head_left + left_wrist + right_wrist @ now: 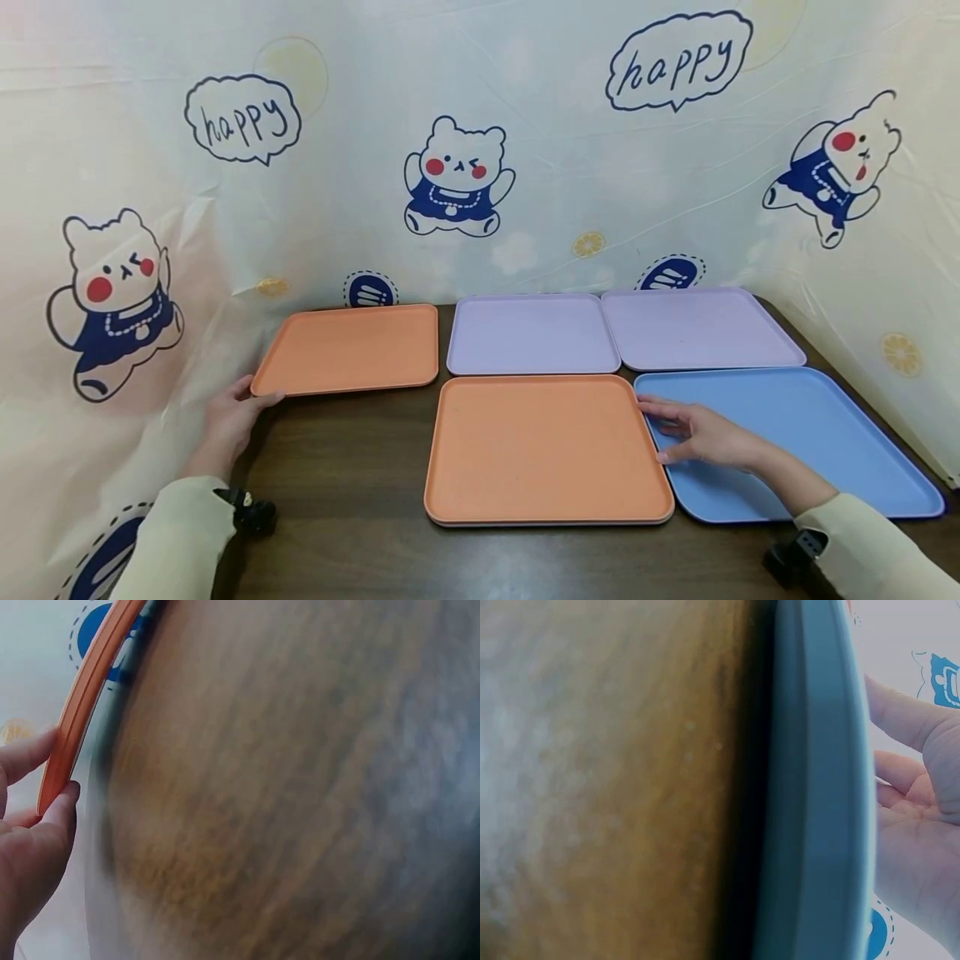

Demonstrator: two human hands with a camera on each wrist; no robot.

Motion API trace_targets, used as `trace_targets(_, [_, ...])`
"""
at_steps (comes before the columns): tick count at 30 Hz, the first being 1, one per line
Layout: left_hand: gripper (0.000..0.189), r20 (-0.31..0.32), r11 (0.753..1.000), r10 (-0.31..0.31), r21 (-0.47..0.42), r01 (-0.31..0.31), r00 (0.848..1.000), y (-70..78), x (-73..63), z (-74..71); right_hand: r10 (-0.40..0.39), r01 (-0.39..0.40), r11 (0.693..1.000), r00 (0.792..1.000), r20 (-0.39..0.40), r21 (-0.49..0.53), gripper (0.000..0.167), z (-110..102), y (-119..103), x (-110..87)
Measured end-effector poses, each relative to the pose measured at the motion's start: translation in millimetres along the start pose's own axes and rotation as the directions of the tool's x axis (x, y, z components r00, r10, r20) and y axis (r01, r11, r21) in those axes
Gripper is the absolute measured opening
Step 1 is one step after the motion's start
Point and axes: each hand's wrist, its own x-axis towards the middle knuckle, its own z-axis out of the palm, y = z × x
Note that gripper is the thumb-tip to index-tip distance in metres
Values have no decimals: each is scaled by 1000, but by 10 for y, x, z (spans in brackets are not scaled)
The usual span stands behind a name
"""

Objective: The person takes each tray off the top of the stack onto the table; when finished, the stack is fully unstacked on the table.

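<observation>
At the far left, my left hand pinches the near left corner of an orange tray, thumb on one side and fingers on the other. That grip also shows in the left wrist view, where the tray appears edge-on. My right hand reaches over a blue tray, its loosely bent fingertips right at the right edge of a larger orange tray in the middle. A pale rim shows beneath that tray's near edge. In the right wrist view the blue tray's rim hides the fingertips.
Two lilac trays, one centre and one right, lie side by side along the back. All the trays are on a dark wooden table. A printed cloth with bears hangs behind and around the table's sides.
</observation>
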Motion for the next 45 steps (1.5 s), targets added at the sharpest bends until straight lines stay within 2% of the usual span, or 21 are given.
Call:
trace_targets(3, [84, -6, 995, 33, 99, -33, 999, -17, 10, 33, -3, 3, 1000, 1000, 0, -2, 83, 2, -12, -3])
trace_targets(7, [83, -11, 983, 62, 173, -59, 998, -16, 33, 82, -14, 14, 1000, 1000, 2, -2, 83, 5, -27, -6])
trace_targets(16, [82, -8, 964, 93, 252, -88, 996, 8, 103, 155, -4, 4, 1000, 1000, 4, -1, 82, 24, -69, 7])
trace_targets(21, [78, 5, 959, 114, 260, -111, 993, 0, 141, 162, -6, 6, 1000, 1000, 6, -15, 82, 22, -41, 18])
trace_targets(30, [75, 33, 963, 68, 258, -74, 997, 39, 205, 183, 5, -5, 1000, 1000, 1, 7, 83, -4, 17, 16])
trace_targets(34, [76, 48, 969, 72, 232, -82, 996, 53, 247, 199, 9, -9, 1000, 1000, -2, 14, 84, -6, 20, 14])
trace_targets(41, [79, 149, 969, 102, 208, -132, 984, 56, 283, 161, 7, -7, 1000, 1000, -4, 12, 83, 0, 21, 12])
trace_targets(45, [80, 186, 963, 124, 215, -164, 975, 55, 288, 150, 2, -2, 1000, 1000, -5, 17, 83, 4, 11, 11])
